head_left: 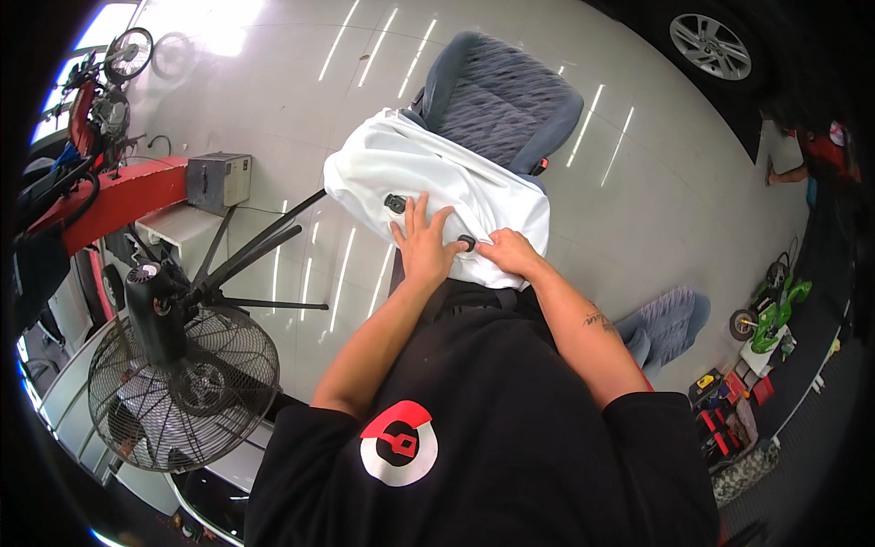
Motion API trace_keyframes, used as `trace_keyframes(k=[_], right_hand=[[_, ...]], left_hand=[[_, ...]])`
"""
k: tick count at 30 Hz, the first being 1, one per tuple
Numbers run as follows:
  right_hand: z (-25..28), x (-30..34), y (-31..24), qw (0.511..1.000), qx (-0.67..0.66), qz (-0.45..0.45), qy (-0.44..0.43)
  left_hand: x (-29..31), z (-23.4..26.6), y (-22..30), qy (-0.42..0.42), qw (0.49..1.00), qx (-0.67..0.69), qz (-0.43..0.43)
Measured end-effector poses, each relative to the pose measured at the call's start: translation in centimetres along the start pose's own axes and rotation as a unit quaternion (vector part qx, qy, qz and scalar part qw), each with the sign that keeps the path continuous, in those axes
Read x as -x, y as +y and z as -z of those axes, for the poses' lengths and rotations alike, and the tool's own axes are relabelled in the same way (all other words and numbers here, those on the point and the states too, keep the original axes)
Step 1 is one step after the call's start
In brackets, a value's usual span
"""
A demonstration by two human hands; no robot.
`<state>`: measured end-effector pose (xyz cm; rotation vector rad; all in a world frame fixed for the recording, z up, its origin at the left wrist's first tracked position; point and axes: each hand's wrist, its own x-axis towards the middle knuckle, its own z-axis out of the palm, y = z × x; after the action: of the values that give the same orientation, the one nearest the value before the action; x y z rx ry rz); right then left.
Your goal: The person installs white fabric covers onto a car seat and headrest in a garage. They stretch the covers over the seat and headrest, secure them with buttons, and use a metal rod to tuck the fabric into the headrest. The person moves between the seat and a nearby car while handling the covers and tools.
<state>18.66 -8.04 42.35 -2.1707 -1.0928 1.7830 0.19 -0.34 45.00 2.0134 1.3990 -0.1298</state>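
A white cloth cover (510, 214) is draped over the near part of a car seat, whose blue-grey patterned cushion (497, 96) stays bare on the far side. Two small black plastic pieces show against the cloth: one (396, 203) at the left, the other (467, 243) between my hands. My left hand (424, 248) rests on the cloth with its fingers spread, its thumb against the nearer black piece. Just right of that piece, my right hand (510, 252) has its fingers closed on a fold of the cloth. Its fingertips are partly hidden.
A black pedestal fan (182, 383) stands close on my left, near a grey metal box (219, 180) and a red beam (128, 196). Another blue-grey seat part (670, 324) lies at right. Beyond are tools (720, 415), a small green motorbike (775, 314) and a car wheel (711, 46).
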Motion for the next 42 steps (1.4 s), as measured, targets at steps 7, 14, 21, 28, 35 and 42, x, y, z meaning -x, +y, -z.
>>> trace_keyframes(k=[7, 14, 21, 28, 35, 42], right_hand=[[-1.4, -0.8, 1.0, 0.988, -0.142, -0.057, 0.002], [-0.9, -1.3, 0.6, 0.962, -0.261, -0.079, 0.008], [-0.7, -0.9, 0.2, 0.994, -0.100, -0.013, -0.031], [0.1, -3.3, 0.1, 0.991, -0.114, -0.059, 0.024], [1.0, -0.5, 0.7, 0.996, 0.039, 0.055, 0.052], [-0.3, -1.8, -0.1, 0.990, -0.053, 0.035, 0.127]], left_hand=[[-0.4, 0.3, 0.4, -0.024, 1.000, -0.020, 0.002], [-0.4, 0.5, 0.8, -0.033, 0.999, -0.020, 0.017], [0.0, 0.1, 0.0, -0.002, 1.000, -0.007, -0.011], [-0.1, -1.0, -1.2, 0.007, 0.986, -0.041, -0.163], [-2.4, -0.5, -2.6, -0.026, 0.975, -0.034, -0.218], [-7.0, 0.3, -2.3, -0.135, 0.934, -0.049, -0.328]])
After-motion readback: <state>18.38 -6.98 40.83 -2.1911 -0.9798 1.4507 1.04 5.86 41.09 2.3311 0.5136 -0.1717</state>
